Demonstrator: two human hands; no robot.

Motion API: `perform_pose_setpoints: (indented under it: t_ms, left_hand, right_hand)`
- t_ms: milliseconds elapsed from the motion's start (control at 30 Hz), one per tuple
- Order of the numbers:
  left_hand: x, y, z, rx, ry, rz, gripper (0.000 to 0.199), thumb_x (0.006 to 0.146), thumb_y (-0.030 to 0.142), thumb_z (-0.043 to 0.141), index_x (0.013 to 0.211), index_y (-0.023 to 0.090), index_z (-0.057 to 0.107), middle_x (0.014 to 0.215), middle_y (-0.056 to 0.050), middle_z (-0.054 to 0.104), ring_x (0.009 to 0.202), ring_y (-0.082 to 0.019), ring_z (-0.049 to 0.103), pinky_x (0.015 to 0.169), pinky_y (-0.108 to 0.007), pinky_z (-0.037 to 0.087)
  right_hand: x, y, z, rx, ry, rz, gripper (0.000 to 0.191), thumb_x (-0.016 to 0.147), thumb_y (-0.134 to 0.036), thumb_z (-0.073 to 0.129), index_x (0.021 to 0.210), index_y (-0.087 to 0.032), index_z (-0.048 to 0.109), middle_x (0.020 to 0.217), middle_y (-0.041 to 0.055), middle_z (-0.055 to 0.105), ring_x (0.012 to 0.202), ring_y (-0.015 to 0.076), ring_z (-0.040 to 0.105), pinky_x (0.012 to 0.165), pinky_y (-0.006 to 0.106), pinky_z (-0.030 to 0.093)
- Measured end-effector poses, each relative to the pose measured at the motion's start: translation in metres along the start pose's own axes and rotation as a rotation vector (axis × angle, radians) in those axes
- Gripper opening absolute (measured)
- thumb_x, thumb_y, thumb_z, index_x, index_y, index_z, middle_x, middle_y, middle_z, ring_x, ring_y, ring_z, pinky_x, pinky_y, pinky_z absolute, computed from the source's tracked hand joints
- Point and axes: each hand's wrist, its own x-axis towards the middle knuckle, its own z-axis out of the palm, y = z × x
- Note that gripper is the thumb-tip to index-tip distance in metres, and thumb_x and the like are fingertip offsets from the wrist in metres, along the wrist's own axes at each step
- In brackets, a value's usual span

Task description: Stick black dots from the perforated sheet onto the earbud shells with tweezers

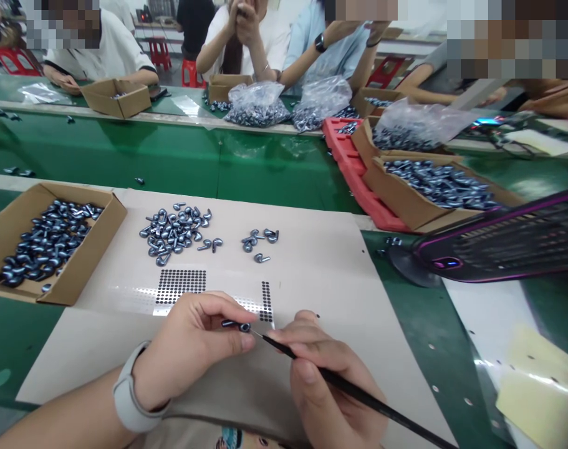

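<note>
My left hand [197, 346], with a grey band on its wrist, pinches a dark blue earbud shell [237, 325] between thumb and forefinger. In my right hand [328, 374] is a thin black-handled tool [353, 388], held like a pen, its fine metal tip touching or almost touching the shell. Behind the hands lies a clear sheet [181, 287] with rows of small black dots, partly covered by my left hand. Beyond it, a pile of earbud shells [174, 227] rests on the cardboard mat [312, 249], with a smaller group [260, 240] to its right.
A cardboard box of shells [85, 274] stands at the left, another [442, 218] at the back right beside a red tray [358, 174]. A black fan-like device [499, 243] juts in from the right. Across the green bench [171, 149], several people sit near bagged shells [258, 106].
</note>
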Motion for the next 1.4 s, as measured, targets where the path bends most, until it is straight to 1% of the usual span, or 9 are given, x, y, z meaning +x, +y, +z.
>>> perform_pose_setpoints:
  t_ms: [300,667,867,933,1033,1133,1233,1300,1400]
  left_hand:
    - [0.001,-0.001,0.0,0.001,0.001,0.007,0.019,0.06,0.008,0.079,0.072,0.023,0.079,0.078,0.0,0.07,0.074,-0.013,0.064,0.068,-0.022,0.05]
    - [0.002,0.002,-0.002,0.093,0.019,0.006,0.016,0.06,0.011,0.08,0.072,0.022,0.078,0.079,-0.001,0.071,0.076,-0.014,0.064,0.07,-0.024,0.049]
    - [0.003,0.0,-0.002,0.198,0.009,0.099,0.014,0.064,0.011,0.077,0.073,0.021,0.078,0.082,-0.003,0.073,0.08,-0.016,0.066,0.073,-0.027,0.051]
    - [0.004,-0.001,-0.001,0.25,0.009,0.137,0.014,0.065,0.012,0.076,0.074,0.021,0.078,0.083,-0.003,0.073,0.081,-0.017,0.066,0.076,-0.028,0.052]
    - [0.003,0.003,-0.008,0.307,0.031,0.16,0.011,0.068,0.018,0.075,0.077,0.021,0.076,0.085,-0.004,0.074,0.081,-0.018,0.067,0.075,-0.029,0.054]
    - [-0.001,0.026,-0.036,0.515,0.259,0.254,0.015,0.073,0.028,0.072,0.086,0.022,0.075,0.09,-0.004,0.074,0.081,-0.021,0.068,0.075,-0.033,0.056]
    - [-0.011,0.068,-0.081,0.974,0.806,0.408,0.027,0.083,0.036,0.065,0.103,0.019,0.071,0.102,-0.007,0.073,0.094,-0.028,0.068,0.089,-0.044,0.054]
    - [-0.015,0.094,-0.111,1.332,1.057,0.233,0.034,0.091,0.035,0.054,0.113,0.013,0.068,0.118,-0.014,0.069,0.114,-0.039,0.061,0.098,-0.058,0.046]
    - [-0.01,0.11,-0.136,1.557,0.966,0.021,0.04,0.094,0.036,0.048,0.121,0.01,0.062,0.14,-0.02,0.055,0.135,-0.049,0.041,0.103,-0.074,0.031]
  right_hand:
    - [0.004,-0.006,0.0,-0.088,-0.056,-0.012,0.013,0.095,-0.018,0.054,0.101,-0.023,0.064,0.093,0.0057,0.074,0.079,0.0206,0.07,0.086,0.044,0.045]
    - [0.001,-0.003,-0.001,-0.056,-0.053,-0.026,0.018,0.092,-0.01,0.052,0.102,-0.021,0.062,0.096,0.0042,0.071,0.083,0.0183,0.069,0.094,0.042,0.038]
    - [0.004,-0.004,0.0,-0.105,-0.122,-0.031,0.024,0.087,-0.004,0.054,0.102,-0.02,0.062,0.097,0.0049,0.072,0.082,0.0187,0.069,0.087,0.04,0.041]
    - [0.004,-0.003,0.0,-0.073,-0.104,-0.02,0.021,0.089,-0.006,0.053,0.1,-0.02,0.063,0.094,0.0049,0.072,0.08,0.0184,0.069,0.086,0.04,0.042]
    - [0.005,-0.001,0.003,0.037,0.038,0.01,0.015,0.094,-0.013,0.053,0.098,-0.022,0.065,0.089,0.003,0.073,0.077,0.0173,0.067,0.085,0.039,0.043]
    - [0.006,-0.001,0.005,0.13,0.18,0.063,0.011,0.095,-0.02,0.057,0.096,-0.024,0.067,0.085,0.0016,0.073,0.076,0.0168,0.066,0.08,0.037,0.046]
    - [0.008,-0.002,0.006,0.165,0.207,0.094,0.01,0.094,-0.022,0.059,0.094,-0.025,0.069,0.083,0.002,0.073,0.075,0.0174,0.066,0.075,0.035,0.048]
    - [0.007,-0.004,0.006,0.161,0.2,0.099,0.01,0.094,-0.023,0.06,0.092,-0.025,0.07,0.083,0.0026,0.073,0.074,0.018,0.066,0.075,0.036,0.048]
    - [0.006,-0.005,0.007,0.132,0.184,0.071,0.01,0.094,-0.023,0.06,0.093,-0.026,0.07,0.083,0.0026,0.074,0.073,0.0182,0.067,0.082,0.04,0.046]
